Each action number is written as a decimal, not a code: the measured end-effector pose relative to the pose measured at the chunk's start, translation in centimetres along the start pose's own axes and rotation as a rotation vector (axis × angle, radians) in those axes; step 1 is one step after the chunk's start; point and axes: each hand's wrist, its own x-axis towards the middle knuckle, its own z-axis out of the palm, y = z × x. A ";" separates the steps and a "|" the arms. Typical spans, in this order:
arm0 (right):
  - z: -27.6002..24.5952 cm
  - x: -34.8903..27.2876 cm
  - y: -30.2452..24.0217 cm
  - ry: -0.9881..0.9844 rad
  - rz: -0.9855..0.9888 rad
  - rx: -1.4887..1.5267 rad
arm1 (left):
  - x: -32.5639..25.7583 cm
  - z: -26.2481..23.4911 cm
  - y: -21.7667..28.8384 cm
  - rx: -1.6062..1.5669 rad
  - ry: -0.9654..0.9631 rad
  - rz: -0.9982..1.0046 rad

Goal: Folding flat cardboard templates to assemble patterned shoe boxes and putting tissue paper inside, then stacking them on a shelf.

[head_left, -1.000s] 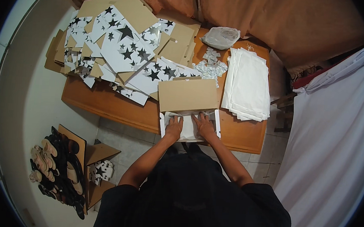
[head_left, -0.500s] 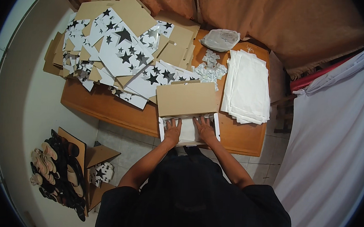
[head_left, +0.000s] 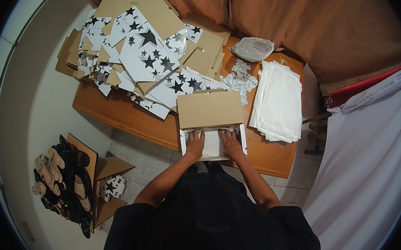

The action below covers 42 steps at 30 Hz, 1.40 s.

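A cardboard box (head_left: 216, 110) sits at the table's near edge, its brown lid raised on the far side and its white side flaps standing out. White paper (head_left: 213, 144) lines the inside. My left hand (head_left: 195, 143) is in the box's left part, fingers spread and laid on the paper. On the right, my right hand (head_left: 230, 144) rests the same way, fingers apart and pointing toward the lid. Neither hand grips anything. The fingertips lie close to the hinge of the lid.
Flat boxes printed with black stars (head_left: 145, 56) are heaped on the table's left. Small white packets (head_left: 240, 81) lie beyond the box, near a clear plastic bag (head_left: 252, 49). A stack of white paper sheets (head_left: 278, 102) is at right. Sandals (head_left: 66, 176) stand on cardboard at lower left.
The whole view has shifted slightly, so the table and box appear a little farther right. Both hands stay inside the box, spread on the paper, with hardly any movement.
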 end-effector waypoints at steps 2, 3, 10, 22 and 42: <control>-0.5 -0.1 -0.5 -0.003 -0.004 0.011 | 0.2 0.9 -0.8 -0.011 0.032 0.002; -0.6 -0.1 -0.5 -0.006 -0.002 0.023 | 0.1 0.7 -0.9 -0.095 0.090 0.061; -10.0 -5.0 -3.8 0.153 -0.041 0.409 | -5.0 -8.4 -1.4 -0.615 0.251 0.083; -6.3 -7.5 0.0 0.594 0.226 0.474 | -6.8 -2.8 -8.1 -1.063 0.147 -0.235; -3.8 -11.1 -0.8 0.750 0.123 0.488 | -10.8 -2.3 -7.4 -0.681 0.317 -0.163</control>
